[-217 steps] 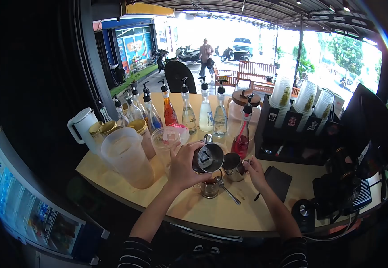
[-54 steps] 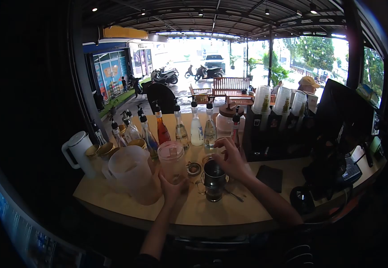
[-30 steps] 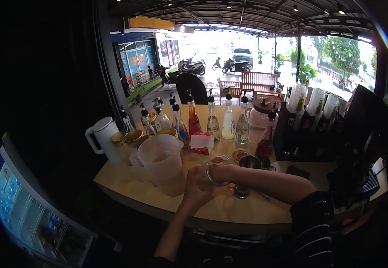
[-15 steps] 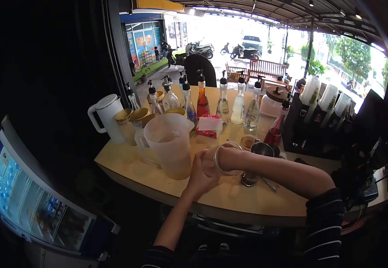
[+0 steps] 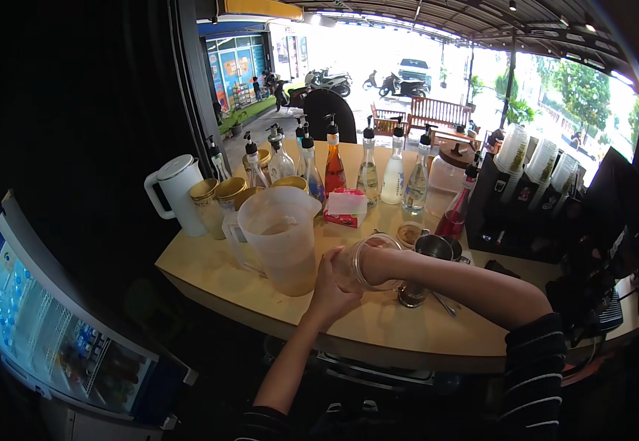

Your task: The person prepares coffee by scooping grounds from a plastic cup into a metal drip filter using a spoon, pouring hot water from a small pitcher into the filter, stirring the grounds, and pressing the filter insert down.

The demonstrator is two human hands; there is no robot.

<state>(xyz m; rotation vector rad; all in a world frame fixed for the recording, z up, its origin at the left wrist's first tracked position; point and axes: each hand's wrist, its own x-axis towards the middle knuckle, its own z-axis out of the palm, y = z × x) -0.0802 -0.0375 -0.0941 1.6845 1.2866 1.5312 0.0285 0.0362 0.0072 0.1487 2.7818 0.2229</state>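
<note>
My left hand (image 5: 328, 294) is wrapped round a clear jar (image 5: 347, 273) from below and the left. The jar is tilted, its open mouth facing right. My right hand (image 5: 375, 263) reaches inside through the mouth; its fingers are blurred behind the clear wall, so I cannot make out what they hold. Just left of the jar stands a large translucent pitcher (image 5: 279, 239) with a little liquid near its bottom. To the right are a metal cup (image 5: 433, 245) and a small metal-and-glass vessel (image 5: 411, 295), with a spoon (image 5: 444, 305) beside it.
Several pump bottles (image 5: 335, 165) line the back of the table (image 5: 378, 338). A red tissue pack (image 5: 346, 208) lies before them. A white jug (image 5: 180, 195) and gold-rimmed cups (image 5: 204, 189) stand left. Stacked plastic cups (image 5: 511, 151) are at right; a glass-door fridge (image 5: 62, 316) stands lower left.
The jar and both hands have shifted only slightly, with my right hand still inside the jar. The other things on the table stay in place.
</note>
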